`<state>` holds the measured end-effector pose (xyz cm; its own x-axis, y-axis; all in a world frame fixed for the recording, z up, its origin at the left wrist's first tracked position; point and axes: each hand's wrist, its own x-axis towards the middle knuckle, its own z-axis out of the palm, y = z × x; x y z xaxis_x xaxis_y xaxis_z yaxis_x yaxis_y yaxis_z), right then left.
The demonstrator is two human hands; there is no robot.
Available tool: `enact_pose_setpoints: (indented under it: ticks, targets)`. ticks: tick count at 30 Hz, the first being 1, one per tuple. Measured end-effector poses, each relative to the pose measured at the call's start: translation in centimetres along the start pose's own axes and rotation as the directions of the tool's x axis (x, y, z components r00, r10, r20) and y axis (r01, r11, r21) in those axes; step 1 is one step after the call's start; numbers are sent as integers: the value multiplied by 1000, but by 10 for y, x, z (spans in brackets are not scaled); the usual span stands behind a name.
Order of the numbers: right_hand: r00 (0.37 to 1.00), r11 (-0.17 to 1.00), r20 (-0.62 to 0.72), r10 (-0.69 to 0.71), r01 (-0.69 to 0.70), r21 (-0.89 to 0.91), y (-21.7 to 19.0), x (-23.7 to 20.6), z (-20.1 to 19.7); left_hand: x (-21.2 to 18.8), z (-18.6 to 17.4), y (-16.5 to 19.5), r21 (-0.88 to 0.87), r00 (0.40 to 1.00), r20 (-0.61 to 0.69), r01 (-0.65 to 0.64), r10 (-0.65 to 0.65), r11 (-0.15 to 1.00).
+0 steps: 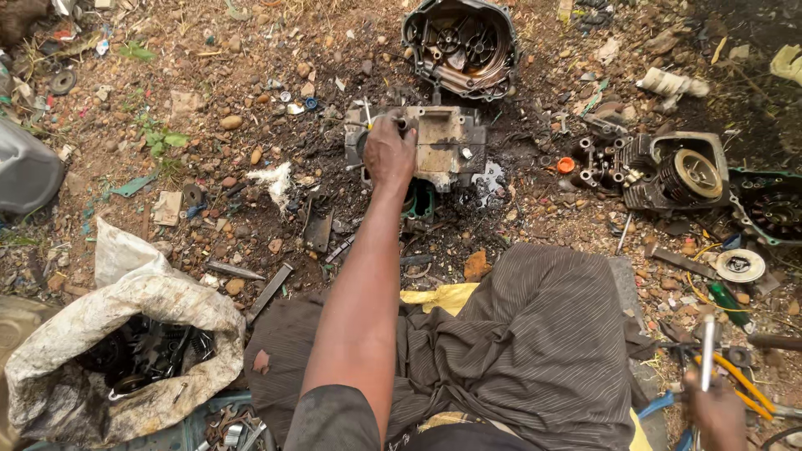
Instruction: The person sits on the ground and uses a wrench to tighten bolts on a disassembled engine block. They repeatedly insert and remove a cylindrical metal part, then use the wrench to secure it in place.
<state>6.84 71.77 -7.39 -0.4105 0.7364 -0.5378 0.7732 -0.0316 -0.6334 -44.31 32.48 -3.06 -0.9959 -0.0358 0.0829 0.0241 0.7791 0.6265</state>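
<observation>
I see stony dirt ground (pixel 251 92): engine block (pixel 447 146) at twelve o'clock, white sack (pixel 134 309) at eight, cylinder head (pixel 668 171) at two.

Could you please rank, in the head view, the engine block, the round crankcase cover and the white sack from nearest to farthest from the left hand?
1. Engine block, under the left hand.
2. Round crankcase cover, just beyond.
3. White sack, far to the person's left.
</observation>
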Motion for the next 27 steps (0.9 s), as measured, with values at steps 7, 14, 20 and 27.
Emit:
enact_pose_setpoints:
  ticks: [7, 14, 20, 27]
  targets:
    - [905, 830, -244, -349, 178, -529, -15, -18, 11, -21, -20, -1, -126, 969, -216, -146, 116, 981]
    - [650, 657, -99, -753, 738, -155, -203, -25, 106, -94, -145, -40, -178, 903, -389, -270, 184, 946]
    - [48, -70, 315, -948, 933, -354, -382, -82, 272, -237, -243, -184, -137, 843, -437, 284, -315, 949]
    - [-14, -571, 676, -737, 549, -611, -457, -66, 380, -392, -262, -295, 81, 767, -510, 495, -391, 865]
